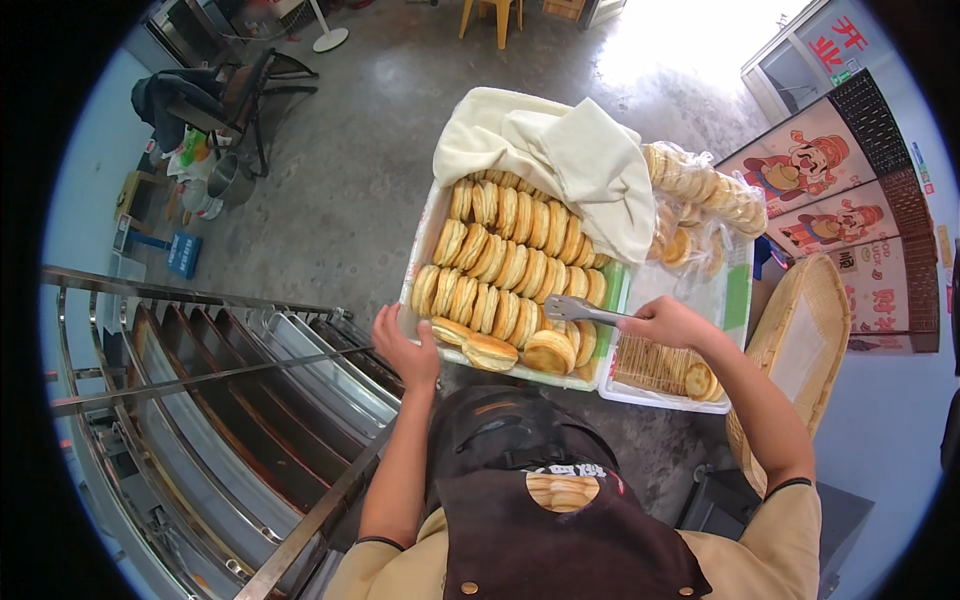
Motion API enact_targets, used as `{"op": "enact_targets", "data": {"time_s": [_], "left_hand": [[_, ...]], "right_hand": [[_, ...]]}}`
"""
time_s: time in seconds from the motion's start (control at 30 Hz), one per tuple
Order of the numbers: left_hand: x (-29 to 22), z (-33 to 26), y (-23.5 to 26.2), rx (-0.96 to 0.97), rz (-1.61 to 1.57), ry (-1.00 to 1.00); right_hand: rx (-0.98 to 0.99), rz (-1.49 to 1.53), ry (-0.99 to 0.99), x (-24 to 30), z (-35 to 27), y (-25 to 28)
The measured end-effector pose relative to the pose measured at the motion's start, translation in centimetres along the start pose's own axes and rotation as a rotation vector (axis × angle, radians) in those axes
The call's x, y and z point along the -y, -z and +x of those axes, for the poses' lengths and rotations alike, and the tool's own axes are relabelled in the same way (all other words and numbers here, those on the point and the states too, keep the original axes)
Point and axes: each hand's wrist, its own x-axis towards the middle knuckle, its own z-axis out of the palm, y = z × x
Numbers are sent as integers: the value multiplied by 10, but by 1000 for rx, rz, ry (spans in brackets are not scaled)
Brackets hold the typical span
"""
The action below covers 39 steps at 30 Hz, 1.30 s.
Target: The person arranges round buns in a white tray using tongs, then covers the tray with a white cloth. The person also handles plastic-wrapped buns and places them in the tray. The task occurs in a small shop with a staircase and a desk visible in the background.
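Observation:
In my right hand (662,322) is a pair of metal tongs (578,309) with a slotted flat end, pointing left over the front right of the filled rows. Those rows are round, golden flatbreads (508,264), mostly stood on edge in a white box (411,268). A few flatbreads (490,351) lie flatter along the front. My left hand (405,345) grips the box at its front left corner, thumb toward the inside and fingers along the outer wall. Cream cloth (560,150) is bunched over the far end of the box.
Right of the box stands a white tray (665,402) with bagged flatbreads (700,190) and a slatted mat (650,365). A woven basket (790,350) leans beyond it, near a folding screen (850,220). At my left is a metal rack (250,400) of baking trays. A chair (235,95) stands farther off.

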Motion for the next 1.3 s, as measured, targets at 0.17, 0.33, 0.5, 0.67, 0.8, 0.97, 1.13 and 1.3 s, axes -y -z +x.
{"op": "enact_targets", "data": {"time_s": [0.17, 0.33, 0.5, 0.67, 0.8, 0.97, 1.13, 1.3], "left_hand": [[4, 2, -11, -44, 14, -6], [3, 0, -13, -72, 3, 16], [-1, 2, -11, -44, -13, 55], [-4, 2, -8, -60, 54, 30], [-4, 1, -9, -54, 46, 36], [-6, -1, -9, -49, 37, 47], [-7, -3, -10, -43, 73, 58], [-5, -1, -13, -45, 62, 38]], "right_hand": [[46, -185, -43, 27, 24, 6], [68, -369, -82, 61, 8, 16], [62, -479, -74, 75, 4, 9], [140, -452, -43, 81, 17, 4], [125, -399, -9, 90, 8, -7], [45, -340, -26, 82, -8, -20], [25, -317, -36, 51, -13, -23], [79, -232, -35, 27, -19, -33]]}}
